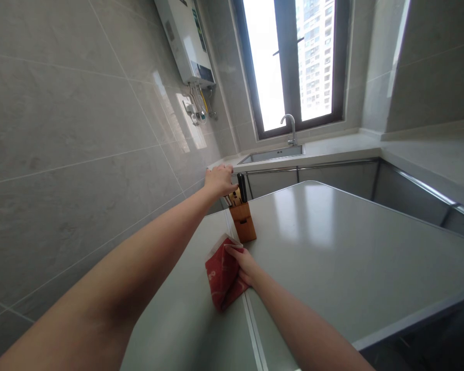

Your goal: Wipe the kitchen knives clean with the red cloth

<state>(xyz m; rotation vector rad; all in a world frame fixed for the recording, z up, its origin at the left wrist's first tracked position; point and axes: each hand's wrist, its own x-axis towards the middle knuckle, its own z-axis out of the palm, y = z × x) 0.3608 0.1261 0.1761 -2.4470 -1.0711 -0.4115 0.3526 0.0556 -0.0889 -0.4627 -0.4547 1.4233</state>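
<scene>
Reaching out w/ L arm along tiled wall, L hand (pixel 218 180) atop knife handles (pixel 242 186) in wooden block (pixel 244 224); fingers curled down, grip can't tell. Pressing red cloth (pixel 221 281) onto counter (pixel 332 247) w/ R hand (pixel 246 267), fingers straight-ish and close together, just in front of block.

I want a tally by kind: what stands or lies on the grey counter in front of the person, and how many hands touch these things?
Wooden knife block: 1
Red cloth: 1
Hands: 2 (left hand on the handles in the block, right hand on the cloth)
Total: 4
</scene>
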